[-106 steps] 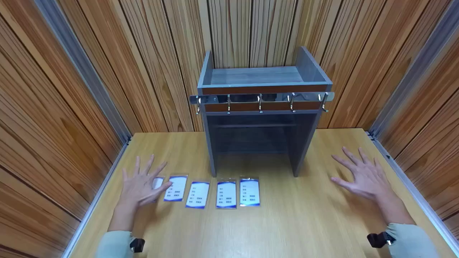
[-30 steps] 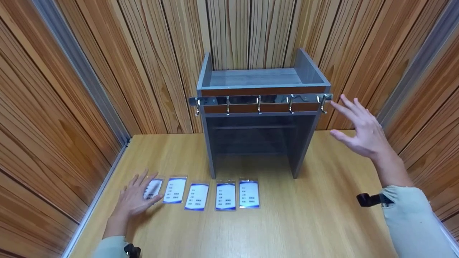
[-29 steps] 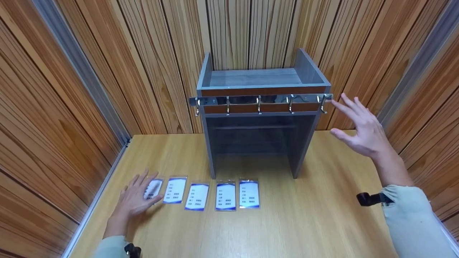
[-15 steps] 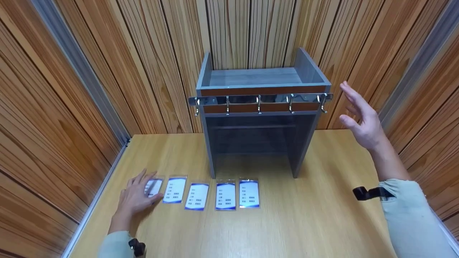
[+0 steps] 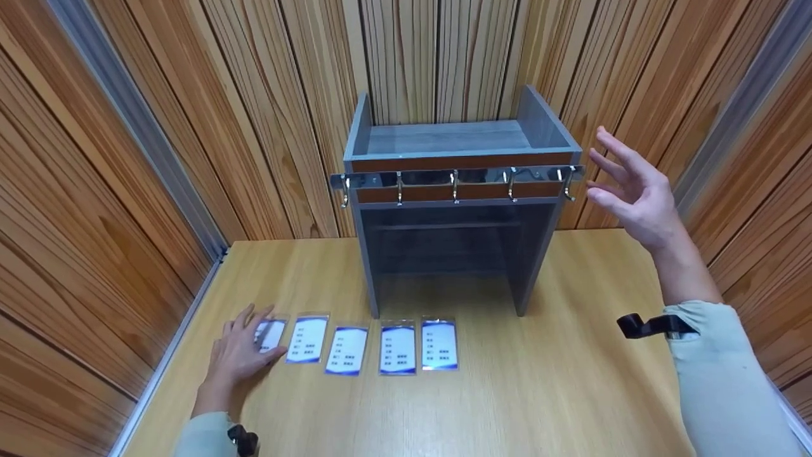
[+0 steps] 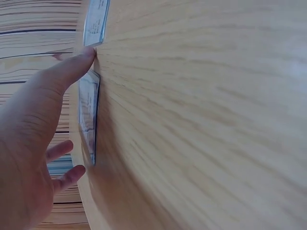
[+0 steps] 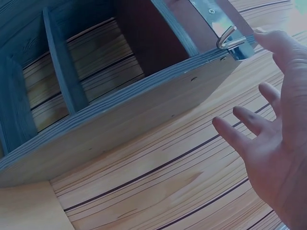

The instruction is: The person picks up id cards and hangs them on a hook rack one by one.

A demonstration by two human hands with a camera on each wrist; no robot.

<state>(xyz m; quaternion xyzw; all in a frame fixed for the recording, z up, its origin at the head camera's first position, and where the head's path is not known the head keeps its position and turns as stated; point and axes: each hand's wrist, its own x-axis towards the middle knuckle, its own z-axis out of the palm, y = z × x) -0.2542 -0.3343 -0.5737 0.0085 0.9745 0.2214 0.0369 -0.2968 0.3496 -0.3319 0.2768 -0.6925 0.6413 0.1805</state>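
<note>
I use the grey cabinet (image 5: 453,209) as ref. landmark; it stands at the rear centre of the wooden surface (image 5: 539,393), back to the panelled wall (image 5: 266,114).

Left hand (image 5: 238,349): lies flat on the surface, fwd and to the left of the cabinet. Fingers (image 5: 254,315) straight and slightly apart, resting on the leftmost badge card (image 5: 271,334). Nothing gripped. In the left wrist view the thumb tip (image 6: 86,55) presses on the surface between two card edges; the near card (image 6: 89,112) lies flat under the hand (image 6: 29,143).

Cards: 5 badge cards in a row fwd of the cabinet, along its front-left leg line. Besides the leftmost: second card (image 5: 307,339), third card (image 5: 347,350), fourth card (image 5: 398,347), fifth card (image 5: 439,344). All flat, white w/ blue bands, close side by side, not overlapping as far as I can tell.

Right hand (image 5: 634,190): raised in air just right of the cabinet's upper right corner, level w/ the hook rail (image 5: 457,178). Fingers (image 5: 612,145) spread, relaxed, holding nothing. In the right wrist view the hand (image 7: 278,143) is near the rightmost hook (image 7: 229,38) and the cabinet side panel (image 7: 144,115); no contact visible.

Rail: chrome strip w/ 5 hooks across the cabinet front, below the open top tray (image 5: 450,136).
</note>
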